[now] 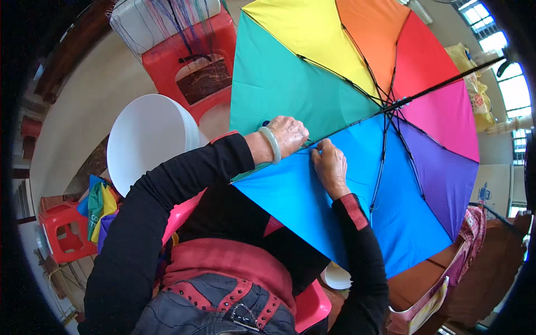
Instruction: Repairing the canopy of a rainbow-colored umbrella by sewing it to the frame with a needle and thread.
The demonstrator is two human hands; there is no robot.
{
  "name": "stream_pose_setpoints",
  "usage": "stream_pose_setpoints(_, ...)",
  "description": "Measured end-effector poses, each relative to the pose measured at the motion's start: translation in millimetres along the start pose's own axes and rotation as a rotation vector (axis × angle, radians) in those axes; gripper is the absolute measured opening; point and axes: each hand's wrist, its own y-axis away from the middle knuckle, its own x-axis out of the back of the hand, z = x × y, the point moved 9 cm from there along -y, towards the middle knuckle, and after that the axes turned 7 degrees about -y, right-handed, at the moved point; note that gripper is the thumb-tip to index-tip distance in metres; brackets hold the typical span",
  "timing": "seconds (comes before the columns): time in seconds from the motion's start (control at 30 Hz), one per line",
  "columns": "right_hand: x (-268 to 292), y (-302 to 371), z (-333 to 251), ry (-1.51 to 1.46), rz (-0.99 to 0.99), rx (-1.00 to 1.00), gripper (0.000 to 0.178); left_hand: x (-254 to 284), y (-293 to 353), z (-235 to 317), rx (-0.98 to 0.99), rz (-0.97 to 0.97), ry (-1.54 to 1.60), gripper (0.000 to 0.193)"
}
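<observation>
An open rainbow umbrella [312, 95], its inner side facing up, spreads across my lap and to the right. Its black ribs meet at the dark shaft [452, 81], which points to the upper right. My left hand [286, 135], with a pale bangle [271, 146] on the wrist, is closed at a rib along the seam between the green and blue panels. Just right of it, my right hand [330, 166] pinches the same rib and seam from the blue side. The fingertips are partly hidden. A small dark blue thing [266, 123] shows beside my left hand.
A white round tub [148, 139] stands to the left. Behind it, a red stool [218, 39] carries a white box [151, 25] draped with coloured threads. Folded colourful cloth [100, 209] rests on another red stool [64, 226]. A bag [421, 310] lies at the lower right.
</observation>
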Motion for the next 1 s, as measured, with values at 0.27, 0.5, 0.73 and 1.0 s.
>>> stream_pose_setpoints(0.27,-4,-5,13,-0.191,0.003,-0.092,0.013,-5,-4,6,-0.027,-0.039,0.014,0.011)
stream_pose_setpoints(0.5,-2,-12,0,-0.219,0.020,-0.043,0.013,-4,-8,10,-0.068,-0.035,0.039,0.011)
stream_pose_setpoints(0.73,9,-7,-7,-0.100,-0.068,-0.013,0.017,-5,-8,23,-0.072,0.046,0.194,0.013)
stream_pose_setpoints(1.0,50,-18,-50,-0.179,-0.414,0.100,0.011,28,-17,-46,0.229,0.120,1.141,0.028)
